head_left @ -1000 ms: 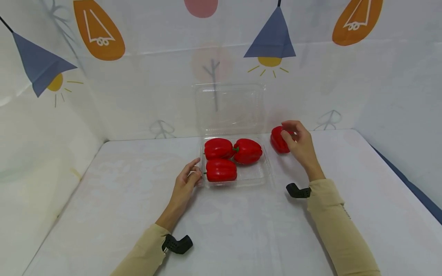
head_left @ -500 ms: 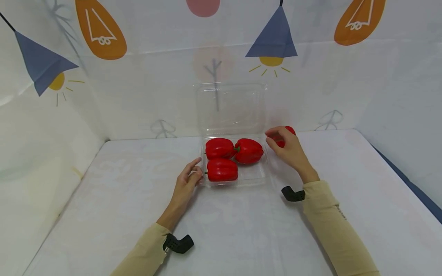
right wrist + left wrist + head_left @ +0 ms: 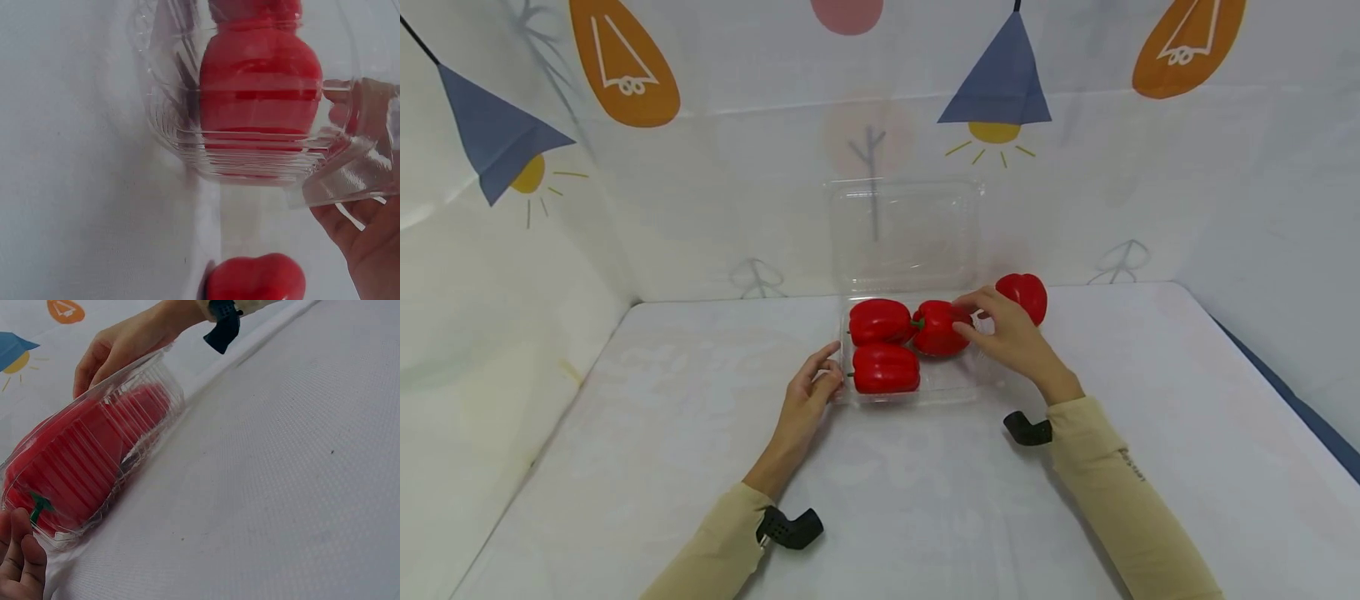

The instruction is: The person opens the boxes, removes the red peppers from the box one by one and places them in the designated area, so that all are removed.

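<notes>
While a printed sheet [image 3: 737, 158] backs the white table [image 3: 910, 508], a clear box [image 3: 953, 375] stands open; my left hand [image 3: 805, 396] rests loosely against its side, my right hand [image 3: 1011, 337], thumb and fingers apart, spans the rightmost pepper [image 3: 935, 336] inside.

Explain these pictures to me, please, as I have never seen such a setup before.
There is no robot here, only a person's two bare hands. The wide picture comes from a camera worn on the head, looking forward and down; the two smaller ones come from cameras worn on the left and right wrists, probably the black devices. On the white surface sits a clear plastic box, its lid standing open at the back. Three red peppers lie inside; a fourth pepper lies outside. The left hand is at the box's left side; the right hand is at the rightmost boxed pepper. Whether it grips anything, I cannot tell.
</notes>
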{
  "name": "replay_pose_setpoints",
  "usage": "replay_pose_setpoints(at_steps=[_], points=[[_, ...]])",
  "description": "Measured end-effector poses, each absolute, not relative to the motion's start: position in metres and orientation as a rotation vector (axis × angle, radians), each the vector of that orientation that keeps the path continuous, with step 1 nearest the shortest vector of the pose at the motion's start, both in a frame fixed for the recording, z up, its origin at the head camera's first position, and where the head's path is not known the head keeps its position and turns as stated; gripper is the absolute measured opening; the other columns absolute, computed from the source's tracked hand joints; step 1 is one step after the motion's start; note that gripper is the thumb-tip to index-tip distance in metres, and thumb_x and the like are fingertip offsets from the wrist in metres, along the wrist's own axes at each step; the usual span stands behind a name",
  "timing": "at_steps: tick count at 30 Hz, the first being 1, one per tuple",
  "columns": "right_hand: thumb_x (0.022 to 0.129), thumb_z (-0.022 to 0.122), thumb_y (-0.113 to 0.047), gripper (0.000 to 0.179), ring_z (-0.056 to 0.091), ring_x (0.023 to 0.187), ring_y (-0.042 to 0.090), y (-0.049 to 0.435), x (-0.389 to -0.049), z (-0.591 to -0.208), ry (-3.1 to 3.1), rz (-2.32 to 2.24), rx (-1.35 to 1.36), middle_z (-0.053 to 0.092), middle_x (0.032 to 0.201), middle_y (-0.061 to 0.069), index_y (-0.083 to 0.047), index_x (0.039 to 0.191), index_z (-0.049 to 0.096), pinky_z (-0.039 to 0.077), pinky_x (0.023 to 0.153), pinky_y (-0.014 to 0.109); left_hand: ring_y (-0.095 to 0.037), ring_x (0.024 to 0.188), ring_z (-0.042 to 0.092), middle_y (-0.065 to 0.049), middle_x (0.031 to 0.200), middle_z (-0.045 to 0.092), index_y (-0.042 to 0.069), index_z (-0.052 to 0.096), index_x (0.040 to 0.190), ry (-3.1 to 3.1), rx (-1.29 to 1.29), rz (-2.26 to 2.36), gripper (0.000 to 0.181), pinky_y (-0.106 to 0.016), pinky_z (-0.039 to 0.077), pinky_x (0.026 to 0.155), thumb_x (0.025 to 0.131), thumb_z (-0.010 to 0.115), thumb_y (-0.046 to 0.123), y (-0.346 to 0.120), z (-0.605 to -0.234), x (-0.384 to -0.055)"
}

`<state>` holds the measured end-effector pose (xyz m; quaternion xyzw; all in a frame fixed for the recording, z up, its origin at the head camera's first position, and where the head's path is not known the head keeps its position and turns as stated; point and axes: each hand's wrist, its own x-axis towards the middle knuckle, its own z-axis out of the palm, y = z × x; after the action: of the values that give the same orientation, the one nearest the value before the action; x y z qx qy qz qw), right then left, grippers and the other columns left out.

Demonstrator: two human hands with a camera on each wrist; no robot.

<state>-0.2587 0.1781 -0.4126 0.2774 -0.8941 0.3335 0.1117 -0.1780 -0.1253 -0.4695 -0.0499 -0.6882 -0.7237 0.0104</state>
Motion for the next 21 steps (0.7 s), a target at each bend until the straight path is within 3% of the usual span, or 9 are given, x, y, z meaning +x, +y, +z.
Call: replay_pose_setpoints(at_steps=[16, 21], points=[[0.08, 0.076, -0.02, 0.042, 0.056, 0.095, 0.019, 0.165, -0.253, -0.412, -2.687, 0.799, 0.835, 0.058, 0.109, 0.005, -0.013, 0.118, 0.061, 0.054, 0.082, 0.041, -0.007, 0.083, 0.052, -0.003, 0.1, 0.047, 0.013, 0.045, 0.138, -2.163, -0.152, -2.253, 0.042, -0.016, 0.046, 0.073, 0.096, 0.049, 0.009, -0.125, -0.469, -0.178], [0.077, 0.078, -0.02, 0.043, 0.053, 0.105, 0.021, 0.164, -0.252, -0.413, -2.683, 0.766, 0.83, 0.054, 0.114, 0.007, -0.013, 0.117, 0.06, 0.053, 0.087, 0.04, -0.007, 0.083, 0.052, -0.003, 0.1, 0.048, 0.013, 0.045, 0.138, -2.163, -0.142, -2.255, 0.042, -0.016, 0.047, 0.073, 0.096, 0.05, 0.009, -0.125, -0.47, -0.179]])
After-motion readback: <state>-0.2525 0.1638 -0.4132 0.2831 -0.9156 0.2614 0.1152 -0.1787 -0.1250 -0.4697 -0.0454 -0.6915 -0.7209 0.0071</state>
